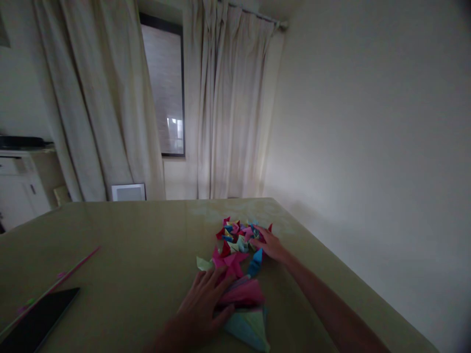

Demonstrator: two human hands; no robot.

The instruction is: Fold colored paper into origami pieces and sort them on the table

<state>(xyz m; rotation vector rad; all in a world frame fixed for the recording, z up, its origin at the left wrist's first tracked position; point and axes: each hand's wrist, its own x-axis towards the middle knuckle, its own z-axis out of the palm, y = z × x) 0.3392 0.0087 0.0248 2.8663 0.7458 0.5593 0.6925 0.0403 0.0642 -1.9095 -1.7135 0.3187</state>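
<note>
My left hand (208, 304) lies with its fingers stretched and thumb apart against a pink folded paper (243, 292). Its fingertips reach a bright pink paper star (232, 262), and a pale green-blue folded paper (250, 327) sits by the thumb. Farther off, my right hand (270, 243) rests with fingers spread at the right side of a pile of small folded paper shapes (237, 230) in red, blue, yellow and pink. Between the hands is a blue folded paper piece (255, 263). A light green paper tip (204, 264) sticks out left of the star. What lies under my right fingers is partly hidden.
On the left of the table (140, 255) lie a dark phone-like slab (42, 316) and a long thin pink stick (79, 264), with small colourful bits near it. A wall (368, 147) runs along the right edge. Curtains (235, 108) hang behind.
</note>
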